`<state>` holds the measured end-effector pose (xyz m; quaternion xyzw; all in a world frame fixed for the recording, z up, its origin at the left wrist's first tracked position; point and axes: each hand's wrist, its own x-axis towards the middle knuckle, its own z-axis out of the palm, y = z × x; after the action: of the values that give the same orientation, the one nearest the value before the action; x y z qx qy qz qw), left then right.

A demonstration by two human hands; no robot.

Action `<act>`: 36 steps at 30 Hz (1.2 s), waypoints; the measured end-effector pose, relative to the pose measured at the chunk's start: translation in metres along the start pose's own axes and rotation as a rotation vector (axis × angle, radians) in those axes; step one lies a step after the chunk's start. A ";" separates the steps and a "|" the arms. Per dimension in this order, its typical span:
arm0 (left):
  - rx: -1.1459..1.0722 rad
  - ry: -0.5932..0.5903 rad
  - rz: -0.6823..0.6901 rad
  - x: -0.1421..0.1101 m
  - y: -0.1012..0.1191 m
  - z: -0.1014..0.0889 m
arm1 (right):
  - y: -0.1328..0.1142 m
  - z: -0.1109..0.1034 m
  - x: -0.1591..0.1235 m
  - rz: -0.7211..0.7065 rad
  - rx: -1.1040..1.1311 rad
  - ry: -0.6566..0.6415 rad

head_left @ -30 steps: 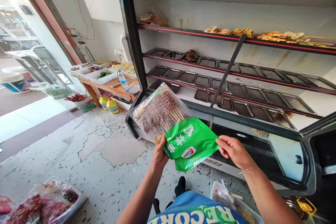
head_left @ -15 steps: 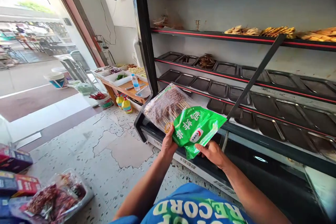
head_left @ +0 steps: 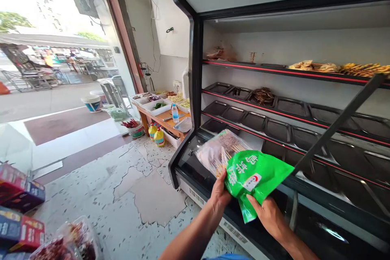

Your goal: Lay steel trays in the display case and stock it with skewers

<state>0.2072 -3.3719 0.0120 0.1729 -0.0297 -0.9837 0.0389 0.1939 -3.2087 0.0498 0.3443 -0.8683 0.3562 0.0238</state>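
A green plastic packet (head_left: 265,170) with white lettering is gripped between my two hands, over the front ledge of the display fridge. My left hand (head_left: 220,195) pinches its left edge, thumb on top and the other fingers hidden beneath. My right hand (head_left: 268,213) is closed on the packet's lower right edge, its thumb across the green plastic. Just beyond lies a clear bag of skewers (head_left: 213,150), its sticks pointing toward me and partly covered by the green packet. Whether my left hand also holds the clear bag, I cannot tell.
Metal trays (head_left: 256,121) line the display fridge shelves, with skewers (head_left: 313,66) on the top one. Left of it stands a wooden table (head_left: 166,124) with food bins and a water bottle (head_left: 175,113). Boxes (head_left: 21,227) and a plastic tub (head_left: 94,237) sit at lower left.
The view has tilted up and turned left, so the hands and packet appear lower and farther right. Both hands still grip the green packet.
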 end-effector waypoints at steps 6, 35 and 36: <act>-0.040 -0.176 -0.298 0.002 0.018 -0.031 | -0.058 0.016 0.033 -0.192 -0.127 0.024; 1.165 -0.268 0.835 -0.031 0.190 0.041 | -0.157 0.032 0.168 0.470 0.967 -0.114; 1.198 -0.263 0.821 -0.027 0.192 0.044 | -0.160 0.026 0.168 0.449 0.940 -0.158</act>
<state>0.2305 -3.5586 0.0764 0.0202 -0.6285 -0.7178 0.2989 0.1697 -3.4042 0.1746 0.1491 -0.6663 0.6765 -0.2759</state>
